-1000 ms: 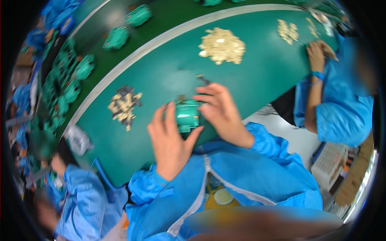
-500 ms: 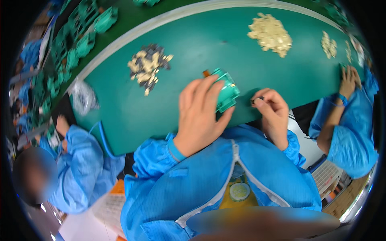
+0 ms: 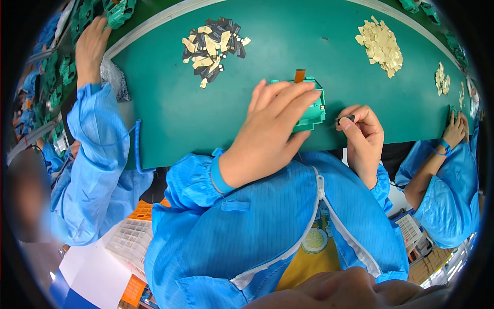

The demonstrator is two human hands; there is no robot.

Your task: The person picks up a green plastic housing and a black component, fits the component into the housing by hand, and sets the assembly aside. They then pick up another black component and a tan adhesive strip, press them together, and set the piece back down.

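Steadying the green housing [image 3: 312, 116] over the near surface [image 3: 170, 118], left grip [image 3: 267, 121] spread wide across it; resting or lifted, I cannot tell. Right grip [image 3: 363, 135] pinches a small dark piece [image 3: 346, 118] just beside. Joining them likely calls for the left grip baring more housing. Beyond: dark-and-cream pile [image 3: 213, 46], cream pile [image 3: 381, 45], neither obstructing.

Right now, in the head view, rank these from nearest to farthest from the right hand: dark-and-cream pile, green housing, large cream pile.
1. Green housing: left of the right hand, under the left hand.
2. Large cream pile: beyond, slightly right.
3. Dark-and-cream pile: beyond, well left.
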